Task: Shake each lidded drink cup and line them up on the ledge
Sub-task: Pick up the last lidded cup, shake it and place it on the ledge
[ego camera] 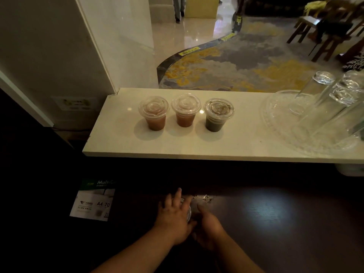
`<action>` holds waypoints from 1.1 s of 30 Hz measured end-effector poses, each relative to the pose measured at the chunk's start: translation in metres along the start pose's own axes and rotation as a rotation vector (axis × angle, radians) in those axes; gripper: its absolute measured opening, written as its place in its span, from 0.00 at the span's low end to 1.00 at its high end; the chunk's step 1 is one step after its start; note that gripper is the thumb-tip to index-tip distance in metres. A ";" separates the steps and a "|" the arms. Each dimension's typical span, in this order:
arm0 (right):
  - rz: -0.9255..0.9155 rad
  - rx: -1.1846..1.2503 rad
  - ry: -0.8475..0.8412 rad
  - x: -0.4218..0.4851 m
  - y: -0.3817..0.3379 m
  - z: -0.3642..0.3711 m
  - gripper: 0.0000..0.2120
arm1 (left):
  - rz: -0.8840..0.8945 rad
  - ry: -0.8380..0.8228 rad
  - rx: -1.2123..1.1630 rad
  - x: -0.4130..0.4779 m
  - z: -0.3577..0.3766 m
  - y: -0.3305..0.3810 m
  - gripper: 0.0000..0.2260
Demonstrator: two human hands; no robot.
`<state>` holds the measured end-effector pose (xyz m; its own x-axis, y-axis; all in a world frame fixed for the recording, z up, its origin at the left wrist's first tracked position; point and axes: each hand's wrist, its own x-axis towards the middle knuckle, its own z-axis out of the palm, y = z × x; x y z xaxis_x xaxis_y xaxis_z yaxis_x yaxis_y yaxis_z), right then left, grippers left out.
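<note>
Three lidded clear cups stand in a row on the white ledge (122,142): a pinkish drink (154,113) at the left, another pinkish drink (185,110) in the middle, and a dark green drink (217,115) at the right. Below, on the dark counter, my left hand (174,215) lies spread over the lid of a fourth cup (189,212), which is mostly hidden. My right hand (208,227) curls around that cup's right side.
A clear glass tray (279,125) with upturned glasses (323,91) fills the ledge's right end. A pack of A4 paper (92,201) lies at the left on the dark counter (275,223). Beyond the ledge are a patterned carpet and wooden chairs.
</note>
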<state>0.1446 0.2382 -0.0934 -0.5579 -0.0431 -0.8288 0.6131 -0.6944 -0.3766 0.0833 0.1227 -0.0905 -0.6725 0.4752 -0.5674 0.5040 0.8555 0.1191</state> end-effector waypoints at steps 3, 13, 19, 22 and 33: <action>0.004 0.014 0.041 -0.001 0.000 0.000 0.23 | 0.022 0.011 -0.031 0.003 -0.008 -0.003 0.35; -0.174 -0.182 -0.218 -0.090 -0.108 0.047 0.22 | 0.221 0.364 -1.033 -0.047 -0.151 -0.010 0.23; -0.782 -0.382 -0.340 -0.227 -0.206 0.123 0.18 | 0.334 0.401 -1.209 -0.125 -0.312 -0.010 0.27; -1.017 -0.491 -0.329 -0.286 -0.228 0.147 0.16 | 0.406 0.301 -1.238 -0.165 -0.362 -0.011 0.29; -1.079 -0.461 -0.359 -0.357 -0.237 0.163 0.16 | 0.579 0.497 -1.105 -0.217 -0.404 -0.003 0.35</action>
<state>0.1074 0.3016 0.3590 -0.9797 0.1504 0.1323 -0.1588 -0.1807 -0.9706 0.0086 0.1006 0.3618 -0.7556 0.6450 0.1139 0.2409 0.1119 0.9641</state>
